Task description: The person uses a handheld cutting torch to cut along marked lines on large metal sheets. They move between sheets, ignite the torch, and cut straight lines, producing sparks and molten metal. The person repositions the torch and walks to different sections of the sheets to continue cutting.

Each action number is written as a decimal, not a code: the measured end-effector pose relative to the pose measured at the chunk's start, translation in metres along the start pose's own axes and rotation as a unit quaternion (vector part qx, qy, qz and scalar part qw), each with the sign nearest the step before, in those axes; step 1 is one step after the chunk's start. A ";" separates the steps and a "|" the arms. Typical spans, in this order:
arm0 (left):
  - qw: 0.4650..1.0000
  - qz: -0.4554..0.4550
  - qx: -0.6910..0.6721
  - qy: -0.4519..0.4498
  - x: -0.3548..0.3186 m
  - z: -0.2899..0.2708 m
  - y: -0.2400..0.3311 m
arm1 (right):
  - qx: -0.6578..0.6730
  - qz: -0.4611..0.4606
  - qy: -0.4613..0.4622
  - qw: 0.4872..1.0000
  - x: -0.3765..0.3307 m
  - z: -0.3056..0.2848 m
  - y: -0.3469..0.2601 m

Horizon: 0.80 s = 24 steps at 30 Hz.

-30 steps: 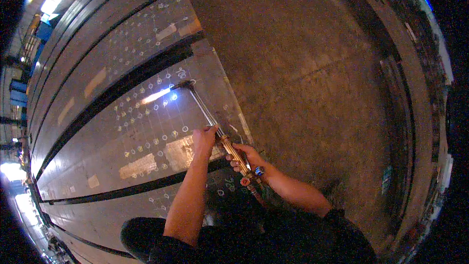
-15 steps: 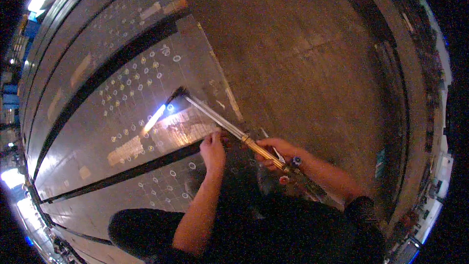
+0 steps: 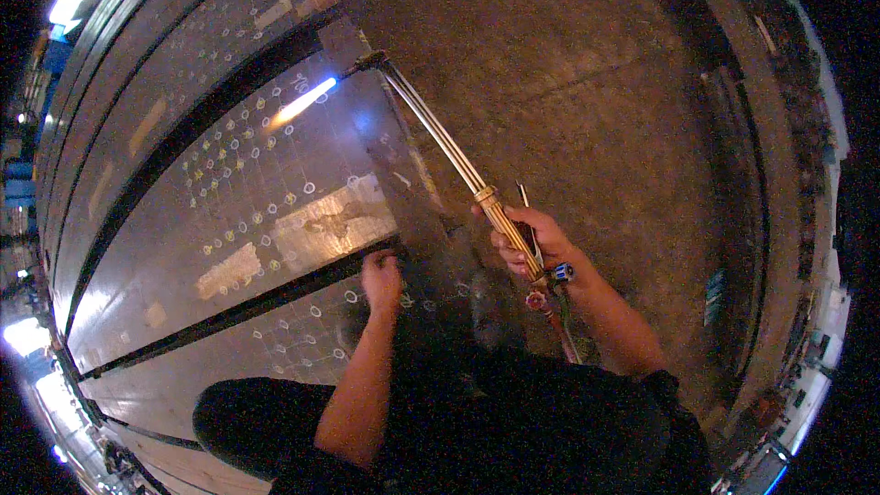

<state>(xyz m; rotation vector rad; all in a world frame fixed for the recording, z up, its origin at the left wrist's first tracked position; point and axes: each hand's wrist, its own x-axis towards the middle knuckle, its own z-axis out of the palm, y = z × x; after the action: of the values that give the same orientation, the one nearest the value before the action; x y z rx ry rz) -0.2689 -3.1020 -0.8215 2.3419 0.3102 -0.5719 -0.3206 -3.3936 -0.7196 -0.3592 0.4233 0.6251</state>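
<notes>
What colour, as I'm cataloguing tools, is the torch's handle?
The torch's handle is brass-gold, best seen in the head view.

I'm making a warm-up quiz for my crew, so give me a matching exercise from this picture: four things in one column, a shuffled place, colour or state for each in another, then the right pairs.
Things
1. Flame
2. Torch handle
3. Red knob
4. Small circles

Descriptions
A. Marked on the metal plates
B. Gripped by the right fingers
C. Bluish white at one end, orange at the other
D. Close to the blue knob

Right pairs: 1-C, 2-B, 3-D, 4-A
</notes>
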 end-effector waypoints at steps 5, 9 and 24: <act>0.996 0.042 -0.079 -0.011 -0.029 -0.010 0.022 | 0.020 -0.001 0.012 1.000 -0.010 0.000 0.005; 0.991 -0.043 -0.098 0.084 -0.019 -0.019 0.004 | 0.000 0.024 0.031 0.999 -0.003 0.011 0.008; 0.994 0.095 -0.055 -0.020 0.100 -0.031 0.087 | 0.070 0.071 0.047 0.994 0.124 0.020 0.051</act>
<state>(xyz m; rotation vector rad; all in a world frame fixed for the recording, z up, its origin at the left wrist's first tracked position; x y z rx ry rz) -0.1401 -3.1382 -0.7993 2.2201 0.0961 -0.4960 -0.2564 -3.2865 -0.7720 -0.2271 0.5829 0.7149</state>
